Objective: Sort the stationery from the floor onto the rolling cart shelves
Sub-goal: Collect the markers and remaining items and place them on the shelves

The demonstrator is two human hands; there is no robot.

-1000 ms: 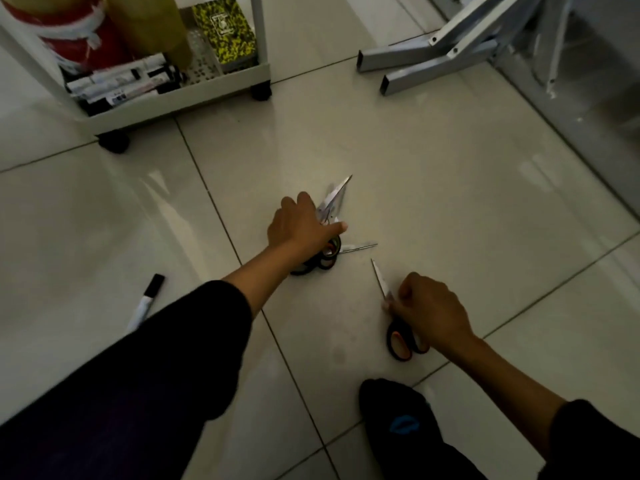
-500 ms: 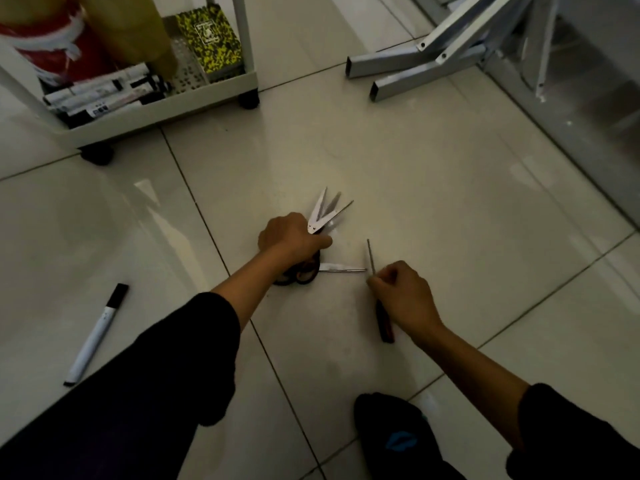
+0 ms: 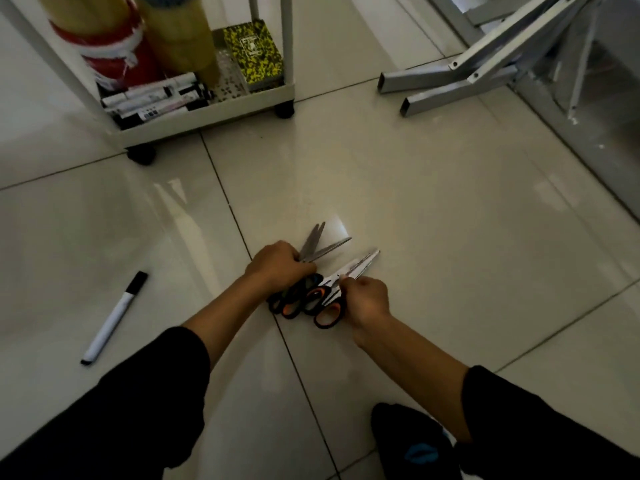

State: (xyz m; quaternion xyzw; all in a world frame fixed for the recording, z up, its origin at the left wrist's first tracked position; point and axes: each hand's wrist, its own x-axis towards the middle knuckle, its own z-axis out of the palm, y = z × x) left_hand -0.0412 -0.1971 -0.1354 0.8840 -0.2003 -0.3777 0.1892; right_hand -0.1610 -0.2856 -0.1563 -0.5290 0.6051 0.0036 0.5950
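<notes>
Low over the tiled floor, my left hand (image 3: 277, 266) grips a bunch of black-and-orange scissors (image 3: 320, 249) with the blades fanned out away from me. Right beside it, my right hand (image 3: 367, 299) pinches another pair of scissors (image 3: 329, 299) near the pivot, its orange-lined handles touching the bunch. A white marker with a black cap (image 3: 114, 317) lies on the floor to the left. The white rolling cart (image 3: 207, 114) stands at the far left; its bottom shelf holds several markers (image 3: 156, 98), tape rolls and a yellow patterned box (image 3: 254, 55).
Grey metal table legs (image 3: 460, 81) lie across the floor at the far right, with a grey frame beyond them. My dark-socked foot (image 3: 412, 441) is at the bottom right. Bare tiles stretch between the scissors and the cart.
My right hand has brought its scissors left, up against the bunch in my left hand. The view has shifted, so the cart and marker sit more to the right.
</notes>
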